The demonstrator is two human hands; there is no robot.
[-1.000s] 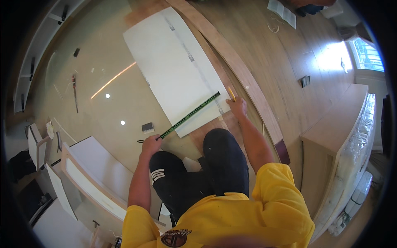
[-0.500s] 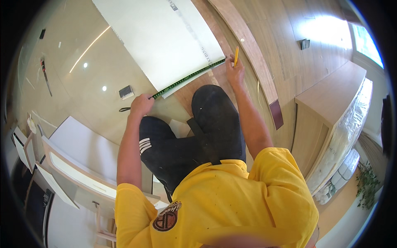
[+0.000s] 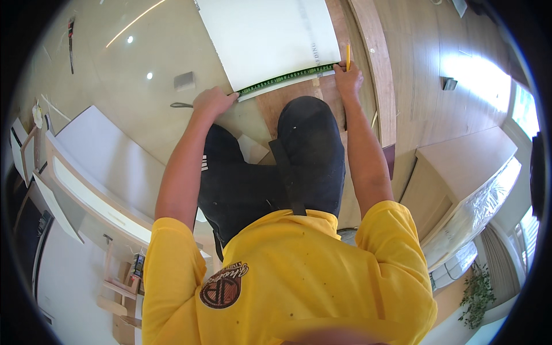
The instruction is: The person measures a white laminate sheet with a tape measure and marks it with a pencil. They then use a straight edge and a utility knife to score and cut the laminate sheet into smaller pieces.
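At far left, a slim red-and-black tool (image 3: 71, 46) lies on the glossy floor, with a large white panel (image 3: 106, 144) nearer the person. Further right, a small grey block (image 3: 184, 80) sits just beyond the left hand (image 3: 214, 103), whose fingers are curled closed around one end of a green tape measure (image 3: 287, 77); a dark strap loop (image 3: 181, 105) sticks out behind it. The tape runs, slightly bowed, across the near end of a white board (image 3: 264, 34), above the person's black-clad knees. At the tape's other end, the right hand (image 3: 348, 79) has its thumb and fingertips closed at the blade while gripping an upright yellow pencil (image 3: 348, 56). Beyond lie a long wooden strip (image 3: 376, 63) and, far right, a pale cabinet (image 3: 460, 172).
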